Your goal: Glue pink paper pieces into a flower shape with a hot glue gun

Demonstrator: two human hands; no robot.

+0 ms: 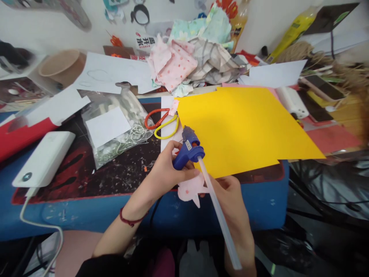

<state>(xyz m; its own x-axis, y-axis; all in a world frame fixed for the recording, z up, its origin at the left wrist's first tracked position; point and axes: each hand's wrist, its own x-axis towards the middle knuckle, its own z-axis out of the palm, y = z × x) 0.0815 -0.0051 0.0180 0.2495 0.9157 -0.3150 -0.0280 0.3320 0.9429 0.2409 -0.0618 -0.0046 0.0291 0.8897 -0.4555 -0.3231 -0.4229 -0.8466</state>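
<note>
In the head view, my left hand (pixel 168 167) is closed around the handle of a blue hot glue gun (pixel 188 151). A long translucent glue stick (pixel 220 217) sticks out of the gun's back and slants down across the front of my right hand (pixel 232 198). Below the gun is a small pink fabric cutout (pixel 188 191) with red dots and pointed tips. My right hand's fingers are closed at its right edge, partly hidden by the glue stick. My left thumb lies close to its top edge; I cannot tell if it touches. Scissors (pixel 164 129) with red and yellow handles lie beyond my left hand.
Yellow paper sheets (pixel 245 129) cover the table's right half. At left lie a clear bag (pixel 117 129) with cord and a white power bank (pixel 44 159) with its cable. Crumpled fabric (pixel 175 63) piles at the back, near a brown pot (pixel 62 67). A phone (pixel 323 87) lies far right.
</note>
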